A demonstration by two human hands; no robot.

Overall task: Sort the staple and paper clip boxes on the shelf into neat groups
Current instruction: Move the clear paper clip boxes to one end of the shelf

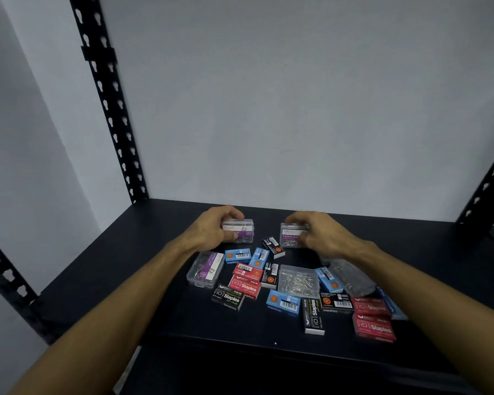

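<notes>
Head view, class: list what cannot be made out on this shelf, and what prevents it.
- Clear box under the right forearm: contents blurred, partly covered.
- Blue box at far right: label hidden by red staple boxes.
- Paper clip box in the left hand: label partly behind fingers.

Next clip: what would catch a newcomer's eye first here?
Both hands at the back of the black shelf: the left hand grips one clear paper clip box, the right hand another. In front of them lies a jumble of red, blue and black staple boxes.
</notes>
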